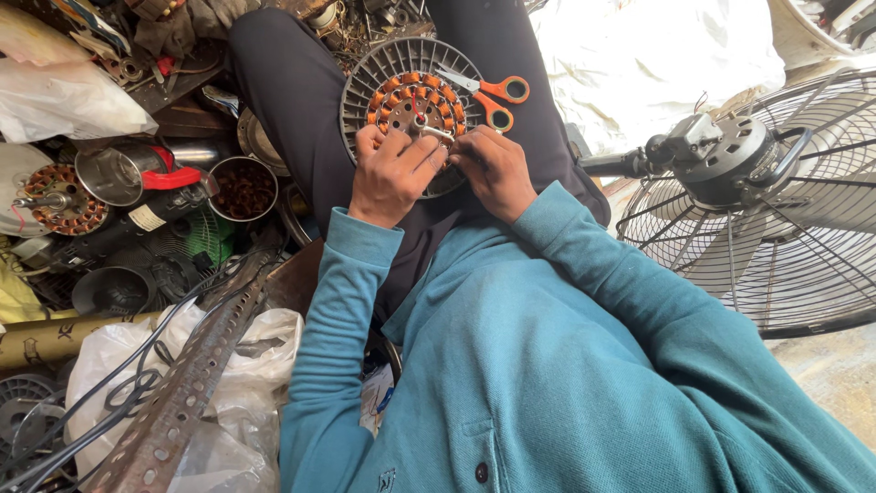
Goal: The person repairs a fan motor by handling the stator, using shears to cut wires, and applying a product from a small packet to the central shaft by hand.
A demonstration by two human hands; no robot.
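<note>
Both hands grip the fan motor (411, 100): left hand (391, 173) curled at seven o'clock, right hand (495, 169) pinching at five; scissors (491, 94) at two.

Teal long-sleeved shirt with dark button, small chest marking perhaps, dark trousers

Cluttered floor (830, 374), perhaps concrete, daylit.

Cluttered floor (835, 370), wire fan guard (785, 210), metal pots (242, 187), perforated angle bar (196, 374), white plastic bags (255, 356), cables (128, 383)
</note>
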